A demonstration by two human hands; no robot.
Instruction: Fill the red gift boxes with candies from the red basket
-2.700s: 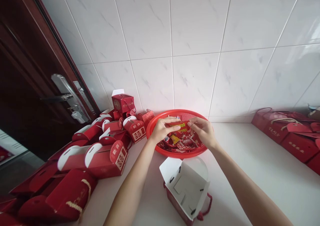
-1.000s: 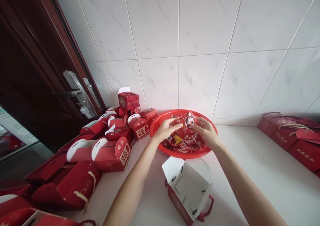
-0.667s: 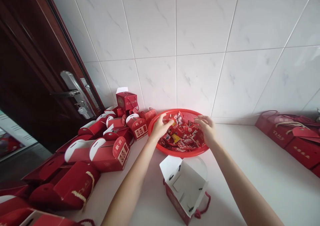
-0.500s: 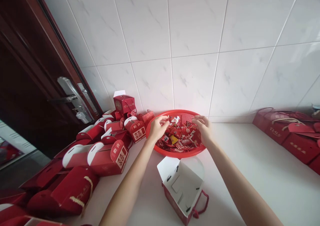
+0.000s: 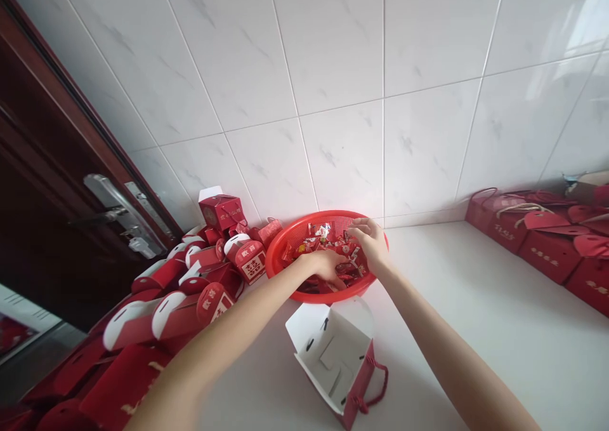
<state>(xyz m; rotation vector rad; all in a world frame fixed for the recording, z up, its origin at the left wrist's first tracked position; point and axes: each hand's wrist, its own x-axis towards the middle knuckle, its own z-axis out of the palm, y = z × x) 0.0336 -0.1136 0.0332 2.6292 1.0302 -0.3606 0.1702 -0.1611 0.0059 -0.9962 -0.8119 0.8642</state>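
- head view, left hand: inside the red basket, fingers pointing down among the wrapped sweets; i cannot tell whether they grip one.
- head view, right hand: at the basket's right side, fingers bent towards the sweets; any hold cannot be determined.
- head view, open box: on the white counter, just in front of the basket, between my forearms.

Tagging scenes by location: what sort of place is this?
Indoors, probably a home, though a small shop is possible: tiled wall, door with keys, white counter holding red boxes and a basket of sweets.
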